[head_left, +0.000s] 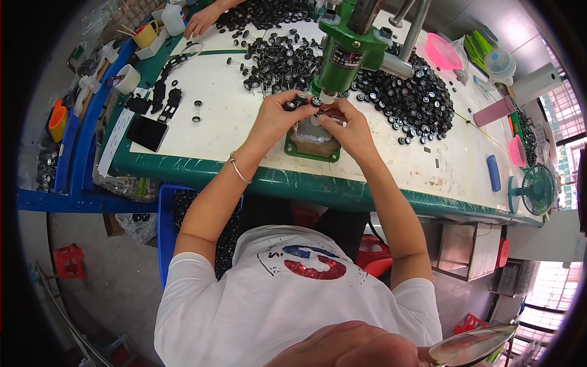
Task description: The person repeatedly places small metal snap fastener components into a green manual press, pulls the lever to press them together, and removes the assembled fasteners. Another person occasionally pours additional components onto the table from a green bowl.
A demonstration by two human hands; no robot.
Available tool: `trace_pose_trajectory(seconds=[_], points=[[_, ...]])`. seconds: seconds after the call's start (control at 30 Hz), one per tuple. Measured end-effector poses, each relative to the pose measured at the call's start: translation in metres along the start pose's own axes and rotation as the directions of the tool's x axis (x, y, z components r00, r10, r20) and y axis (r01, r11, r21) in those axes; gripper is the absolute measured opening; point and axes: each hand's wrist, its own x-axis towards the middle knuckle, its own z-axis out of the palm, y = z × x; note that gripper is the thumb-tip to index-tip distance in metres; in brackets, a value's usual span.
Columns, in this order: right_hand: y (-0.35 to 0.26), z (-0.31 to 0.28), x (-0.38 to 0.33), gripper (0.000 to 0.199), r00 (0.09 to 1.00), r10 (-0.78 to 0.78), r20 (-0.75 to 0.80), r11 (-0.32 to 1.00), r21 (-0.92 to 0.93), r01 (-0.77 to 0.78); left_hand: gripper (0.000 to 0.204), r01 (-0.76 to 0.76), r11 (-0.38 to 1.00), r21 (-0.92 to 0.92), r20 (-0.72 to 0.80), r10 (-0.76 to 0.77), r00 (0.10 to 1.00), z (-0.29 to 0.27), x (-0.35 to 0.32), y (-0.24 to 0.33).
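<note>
1. The left hand reaches forward from a bent elbow, fingers curled, pinching small black wheels at the fingertips
2. The right hand comes in from the right, fingers closed on a small part just under the nose of the green press
3. Both hands meet above the press's green base on the white table
4. A pile of black wheels lies behind the press
5. Another person's hand rests at the table's far edge

Wheel heaps behind and beside the press, phone far left on table.
</note>
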Motion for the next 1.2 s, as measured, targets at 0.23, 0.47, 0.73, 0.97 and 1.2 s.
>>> trace_pose_trajectory(seconds=[0.23, 0.47, 0.73, 0.97, 1.2], points=[[-0.005, -0.040, 0.008, 0.045, 0.988, -0.046, -0.147, 0.973, 0.218, 0.077, 0.012, -0.050, 0.999, -0.006, 0.039, 0.050, 0.998, 0.016, 0.010, 0.005], [-0.089, -0.117, 0.065, 0.034, 0.952, -0.127, -0.279, 0.793, 0.548, 0.267, 0.018, -0.149, 0.989, -0.024, 0.020, 0.150, 0.989, 0.017, 0.013, -0.008], [-0.165, -0.141, 0.132, 0.024, 0.986, -0.019, -0.166, 0.626, 0.767, 0.141, 0.012, -0.057, 0.997, 0.057, 0.066, 0.053, 0.996, 0.016, 0.013, 0.006], [-0.186, -0.099, 0.088, 0.024, 0.768, -0.367, -0.524, 0.719, 0.365, 0.592, 0.014, -0.122, 0.990, 0.076, 0.067, 0.117, 0.991, 0.013, 0.010, 0.002], [-0.189, -0.086, 0.066, 0.025, 0.594, -0.576, -0.561, 0.653, 0.121, 0.747, 0.014, -0.160, 0.984, 0.078, 0.043, 0.157, 0.987, 0.017, 0.010, -0.001]])
